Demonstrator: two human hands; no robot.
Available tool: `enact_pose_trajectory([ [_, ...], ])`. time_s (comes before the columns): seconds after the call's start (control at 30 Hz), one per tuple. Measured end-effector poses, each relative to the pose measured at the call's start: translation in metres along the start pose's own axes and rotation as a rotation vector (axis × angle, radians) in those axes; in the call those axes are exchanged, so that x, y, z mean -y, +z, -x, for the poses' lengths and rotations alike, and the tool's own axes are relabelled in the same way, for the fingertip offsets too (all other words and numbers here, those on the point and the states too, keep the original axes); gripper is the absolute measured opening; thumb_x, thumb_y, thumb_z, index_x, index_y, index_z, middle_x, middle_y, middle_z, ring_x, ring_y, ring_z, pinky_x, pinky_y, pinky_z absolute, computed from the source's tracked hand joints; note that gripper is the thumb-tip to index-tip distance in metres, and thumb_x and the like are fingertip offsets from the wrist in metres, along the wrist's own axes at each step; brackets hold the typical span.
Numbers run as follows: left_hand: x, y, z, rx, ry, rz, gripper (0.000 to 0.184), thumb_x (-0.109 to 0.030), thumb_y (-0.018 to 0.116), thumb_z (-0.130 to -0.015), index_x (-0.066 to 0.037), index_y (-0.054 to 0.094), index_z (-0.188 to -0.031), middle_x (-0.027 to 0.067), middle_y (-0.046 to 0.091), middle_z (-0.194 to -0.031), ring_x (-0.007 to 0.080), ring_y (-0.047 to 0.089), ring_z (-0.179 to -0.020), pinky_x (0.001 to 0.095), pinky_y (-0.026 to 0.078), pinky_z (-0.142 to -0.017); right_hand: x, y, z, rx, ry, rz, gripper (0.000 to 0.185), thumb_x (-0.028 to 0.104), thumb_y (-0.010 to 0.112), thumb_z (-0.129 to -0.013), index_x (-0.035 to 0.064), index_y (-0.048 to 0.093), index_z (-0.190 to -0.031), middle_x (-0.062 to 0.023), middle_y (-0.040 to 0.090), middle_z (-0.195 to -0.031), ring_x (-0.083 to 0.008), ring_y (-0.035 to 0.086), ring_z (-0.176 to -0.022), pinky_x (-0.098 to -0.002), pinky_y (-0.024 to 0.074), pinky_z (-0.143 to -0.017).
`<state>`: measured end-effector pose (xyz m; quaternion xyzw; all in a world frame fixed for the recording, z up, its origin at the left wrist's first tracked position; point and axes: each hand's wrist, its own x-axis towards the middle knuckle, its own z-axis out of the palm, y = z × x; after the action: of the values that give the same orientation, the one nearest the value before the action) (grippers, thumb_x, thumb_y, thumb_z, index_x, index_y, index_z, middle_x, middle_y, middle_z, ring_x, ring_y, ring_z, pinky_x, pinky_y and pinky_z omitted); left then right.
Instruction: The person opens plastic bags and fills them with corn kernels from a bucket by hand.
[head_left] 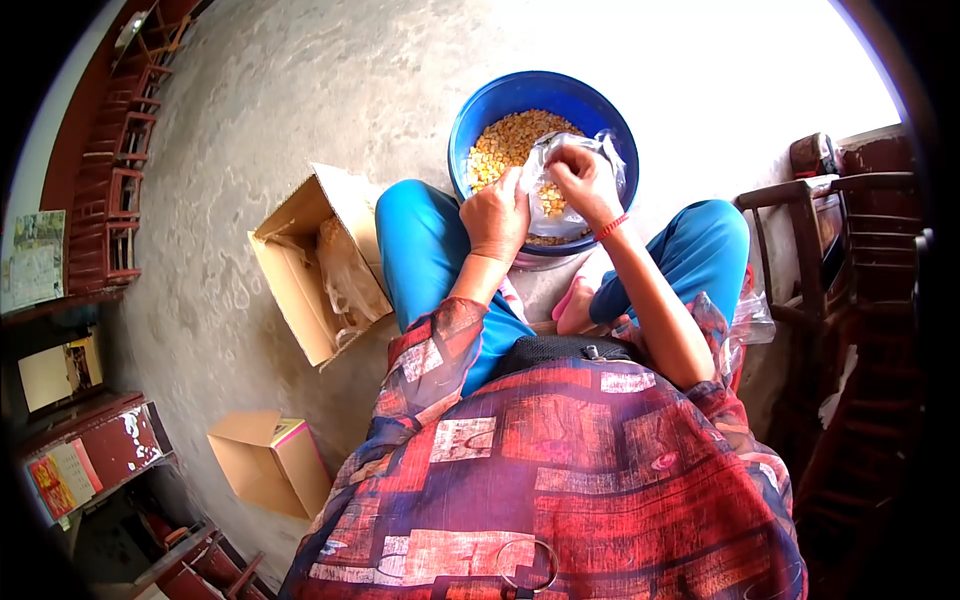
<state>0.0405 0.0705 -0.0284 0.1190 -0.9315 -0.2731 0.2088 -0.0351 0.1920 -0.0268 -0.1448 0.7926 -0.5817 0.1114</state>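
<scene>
A round blue tub (pixel 467 125) stands in front of my knees, holding a heap of small yellow-orange pieces (pixel 513 137) that look like corn kernels. Over its near right part is a clear plastic bag (pixel 603 150) with some of the same pieces in or behind it. My left hand (pixel 496 218) is closed at the bag's left edge, thumb up. At the bag's upper side, my right hand (pixel 584 186), with a red band on its wrist, pinches the film. Both hands are above the tub's near half.
Left of my knee sits an open cardboard box (pixel 290 275) with filled clear plastic bags (pixel 350 275) inside. A smaller open box (pixel 262 460) lies on the concrete floor (pixel 225 200). Wooden chairs (pixel 800 235) stand at right, and more wooden furniture (pixel 120 190) lines the left wall.
</scene>
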Motion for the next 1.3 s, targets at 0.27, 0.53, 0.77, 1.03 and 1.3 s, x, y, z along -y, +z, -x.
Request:
enact_pose_trajectory([
  [0.27, 0.0, -0.002, 0.002, 0.071, -0.026, -0.005, 0.018, -0.018, 0.057, -0.072, -0.016, 0.062, -0.089, 0.0101, 0.061, -0.067, 0.0292, 0.059, -0.06, 0.04, 0.046, -0.052, 0.036, 0.026, -0.055, 0.127, -0.131, 0.265, 0.017, 0.016, 0.053, -0.073, 0.0068, 0.064, -0.08, -0.0142, 0.063, -0.078, -0.0258, 0.062, -0.072, -0.0317, 0.0485, -0.066],
  [0.53, 0.003, 0.002, 0.002, -0.001, 0.03, 0.073, 0.013, -0.016, 0.057, -0.069, -0.015, 0.06, -0.082, 0.0087, 0.061, -0.069, 0.0285, 0.059, -0.06, 0.0385, 0.045, -0.05, -0.027, 0.067, -0.102, 0.433, 0.074, 0.944, 0.028, 0.017, 0.05, -0.073, 0.0019, 0.063, -0.093, -0.0198, 0.06, -0.094, -0.0322, 0.059, -0.09, -0.0375, 0.0465, -0.081],
  [0.77, 0.001, -0.001, 0.0, -0.006, 0.044, 0.101, 0.014, -0.016, 0.056, -0.069, -0.014, 0.059, -0.082, 0.0089, 0.061, -0.068, 0.0287, 0.059, -0.058, 0.0389, 0.045, -0.049, -0.049, 0.075, -0.109, 0.593, 0.142, 0.82, 0.044, 0.027, 0.049, -0.076, 0.0014, 0.053, -0.112, -0.0218, 0.053, -0.111, -0.0333, 0.053, -0.102, -0.0386, 0.0441, -0.084],
  [1.03, 0.001, 0.002, 0.001, 0.0, 0.022, 0.059, 0.014, -0.016, 0.056, -0.068, -0.015, 0.059, -0.082, 0.0083, 0.061, -0.067, 0.0287, 0.059, -0.058, 0.0388, 0.045, -0.049, -0.028, 0.078, -0.096, 0.936, 0.035, 0.672, 0.046, 0.038, 0.05, -0.078, 0.0018, 0.058, -0.105, -0.0178, 0.055, -0.11, -0.0308, 0.05, -0.106, -0.0355, 0.038, -0.091],
  [1.3, 0.0, 0.0, 0.002, 0.027, 0.004, 0.083, 0.015, -0.014, 0.059, -0.068, -0.019, 0.06, -0.083, 0.0066, 0.061, -0.068, 0.0277, 0.059, -0.061, 0.0388, 0.045, -0.051, -0.027, 0.066, -0.088, 0.696, 0.781, -0.821, 0.018, 0.026, 0.051, -0.081, 0.0087, 0.055, -0.076, -0.0012, 0.054, -0.065, -0.0106, 0.046, -0.05, -0.0204, 0.0343, -0.041],
])
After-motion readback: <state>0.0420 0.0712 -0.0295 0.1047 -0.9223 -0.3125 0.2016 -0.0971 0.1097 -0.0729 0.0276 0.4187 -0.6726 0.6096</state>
